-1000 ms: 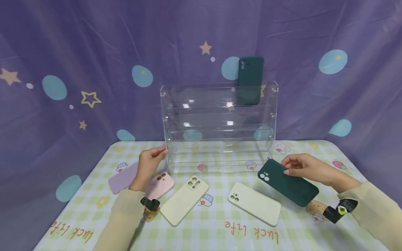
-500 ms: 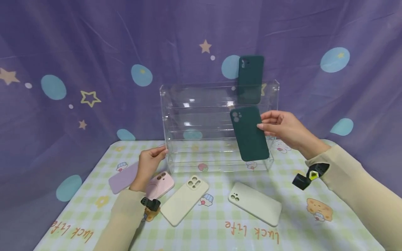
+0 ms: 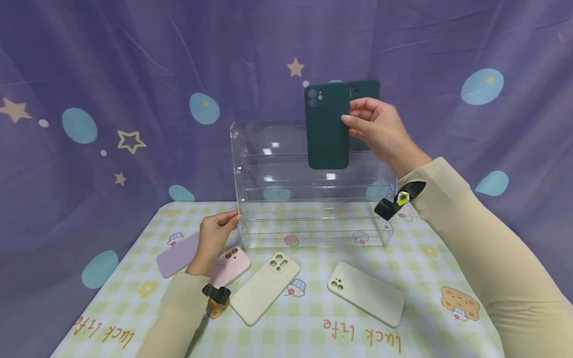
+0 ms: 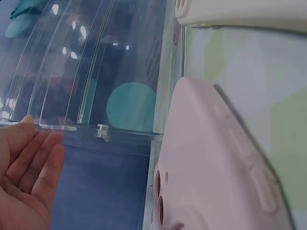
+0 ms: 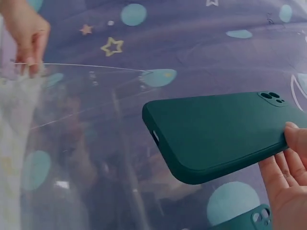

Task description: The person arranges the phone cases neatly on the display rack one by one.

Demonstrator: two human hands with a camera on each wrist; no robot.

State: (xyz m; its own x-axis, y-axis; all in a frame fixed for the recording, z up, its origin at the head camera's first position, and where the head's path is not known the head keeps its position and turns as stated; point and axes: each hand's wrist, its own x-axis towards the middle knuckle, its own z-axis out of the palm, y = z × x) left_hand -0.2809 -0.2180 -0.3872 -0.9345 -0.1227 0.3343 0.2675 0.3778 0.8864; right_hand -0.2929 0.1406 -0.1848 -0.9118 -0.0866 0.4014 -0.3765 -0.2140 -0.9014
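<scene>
My right hand (image 3: 378,127) pinches a dark green phone case (image 3: 328,129) by its long right side, thumb on its back. The case stands nearly upright before the top tier of a clear acrylic display rack (image 3: 286,171). Behind it, partly hidden, a second dark green phone case (image 3: 368,88) stands on that tier at the right. My left hand (image 3: 213,237) pinches the rack's left side panel low down; in the left wrist view its fingertips (image 4: 53,139) are at the panel's edge. The right wrist view shows the held case's camera holes by the thumb.
On the checked tablecloth (image 3: 309,343) lie a lilac phone case (image 3: 176,256), a pink phone case (image 3: 232,267), a cream phone case (image 3: 264,293) and an off-white phone case (image 3: 367,296). A purple curtain (image 3: 156,59) hangs behind.
My right hand has lifted the green phone case from the right of the table, up and leftward, turning it upright before the rack's top. The left hand stays on the rack's side.
</scene>
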